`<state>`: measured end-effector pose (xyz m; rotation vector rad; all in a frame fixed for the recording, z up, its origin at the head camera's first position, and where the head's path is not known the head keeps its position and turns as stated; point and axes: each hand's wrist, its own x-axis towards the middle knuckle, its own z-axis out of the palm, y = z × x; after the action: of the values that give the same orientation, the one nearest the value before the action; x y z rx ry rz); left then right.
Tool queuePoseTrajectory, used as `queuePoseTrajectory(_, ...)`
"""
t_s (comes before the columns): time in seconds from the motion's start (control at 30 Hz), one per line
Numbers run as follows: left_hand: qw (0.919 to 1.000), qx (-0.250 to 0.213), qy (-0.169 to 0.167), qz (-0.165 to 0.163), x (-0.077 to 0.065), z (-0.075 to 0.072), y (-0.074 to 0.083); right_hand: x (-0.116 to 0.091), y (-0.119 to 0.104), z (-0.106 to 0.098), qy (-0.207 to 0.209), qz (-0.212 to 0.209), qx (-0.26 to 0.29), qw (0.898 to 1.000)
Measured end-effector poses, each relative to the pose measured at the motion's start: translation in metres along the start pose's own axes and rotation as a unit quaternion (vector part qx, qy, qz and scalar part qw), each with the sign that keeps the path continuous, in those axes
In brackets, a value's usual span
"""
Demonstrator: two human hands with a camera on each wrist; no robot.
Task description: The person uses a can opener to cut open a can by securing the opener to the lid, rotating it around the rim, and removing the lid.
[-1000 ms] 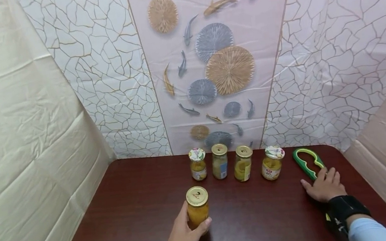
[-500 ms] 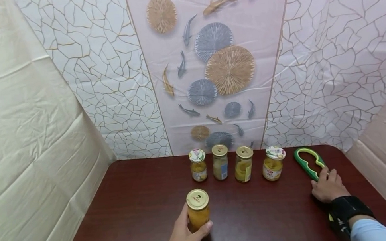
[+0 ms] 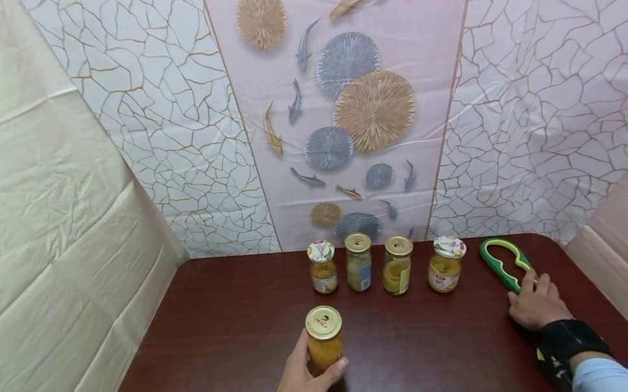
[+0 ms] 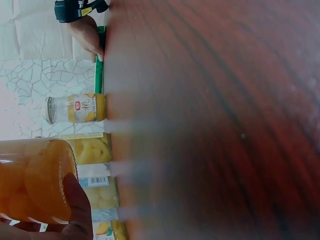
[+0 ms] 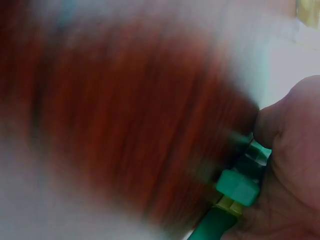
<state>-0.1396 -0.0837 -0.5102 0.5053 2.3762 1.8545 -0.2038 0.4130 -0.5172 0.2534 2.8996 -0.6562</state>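
Head view: the green looped tool (image 3: pixel 496 271) stretches ahead of my right hand (image 3: pixel 539 307), the nearer of my 2, its long axis running forward and slightly left across the glossy worktop (image 3: pixel 225 337), its near end in my curled fingers (image 3: pixel 529 281). Left wrist view: my left hand (image 4: pixel 75 217) grips a smooth, cylindrical glass jar (image 4: pixel 30 180) of amber contents, upright and well apart from the tool. Right wrist view: my right hand hides part of the hard-looking, yellow-trimmed handle (image 5: pixel 212 224), beside the worktop's blurred red-brown grain.
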Motion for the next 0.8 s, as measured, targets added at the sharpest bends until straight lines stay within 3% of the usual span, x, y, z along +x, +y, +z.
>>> queuePoseTrajectory(0.37,0.9994,-0.003,-0.017,-0.029,0.001,0.004,0.003,0.011,0.009,0.004,-0.006,0.011,0.018,1.000)
queuePoseTrajectory(0.8,0.9997,-0.020,0.011,-0.003,0.001,-0.002,0.003,0.009,0.007,0.001,-0.037,0.019,0.020,0.999)
